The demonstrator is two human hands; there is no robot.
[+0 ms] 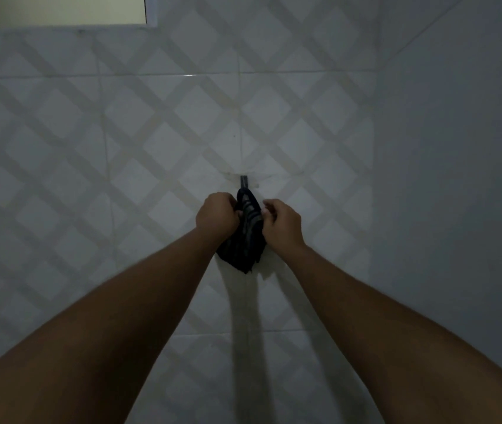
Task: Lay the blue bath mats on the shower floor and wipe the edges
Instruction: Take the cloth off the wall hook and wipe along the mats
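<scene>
A dark cloth (248, 232) is gripped at the hook (244, 181) on the far tiled wall (121, 148), the left hand (217, 216) curled round its left side, the right hand (281, 223) pinching its right; it is probably best lifted upward off the hook, not tugged; no blue mats are seen.

One view only, head-worn, wide-angle. Faces the tiled wall (151, 123) straight on, close in, with the wall hook (243, 181) just below frame centre. Forearms enter from the bottom corners; left hand (217, 217) and right hand (281, 223) meet on a dark cloth (248, 240) under the hook. Window (60, 9) up-left of the hook, side wall (457, 148) to its right.
</scene>
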